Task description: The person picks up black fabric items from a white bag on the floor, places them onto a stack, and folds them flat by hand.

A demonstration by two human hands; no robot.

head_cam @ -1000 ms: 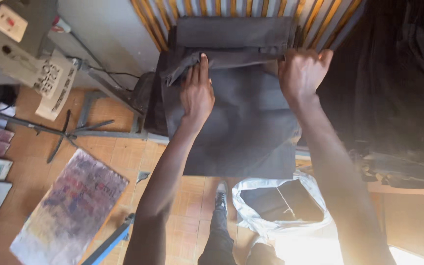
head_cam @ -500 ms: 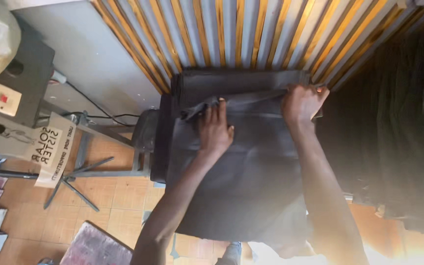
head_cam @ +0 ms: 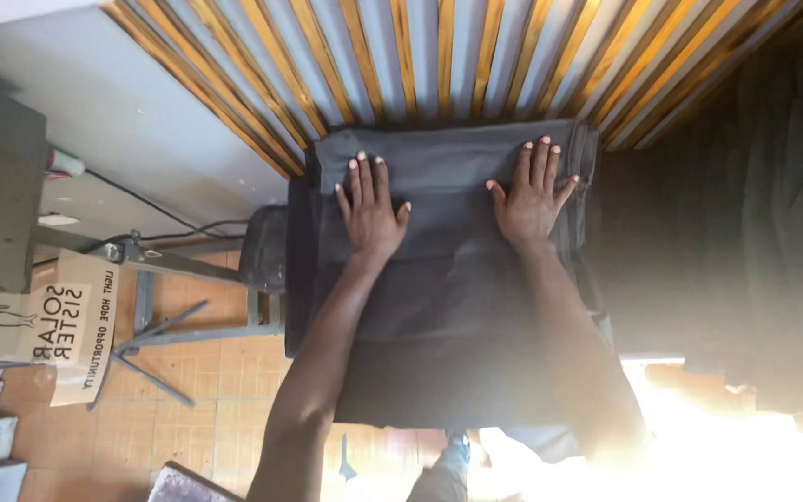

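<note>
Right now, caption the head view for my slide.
Left hand and right hand pressed flat on folded dark grey fabric.

Single head view, looking steeply down, close

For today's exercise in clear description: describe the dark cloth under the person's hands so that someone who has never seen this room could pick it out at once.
Start at the wall of orange and grey slats across the top. Just below its middle lies a dark grey folded cloth, hanging down toward the tiled floor. It is the one with the left hand and right hand pressed flat on it, unlike the black fabric beside it.
</note>
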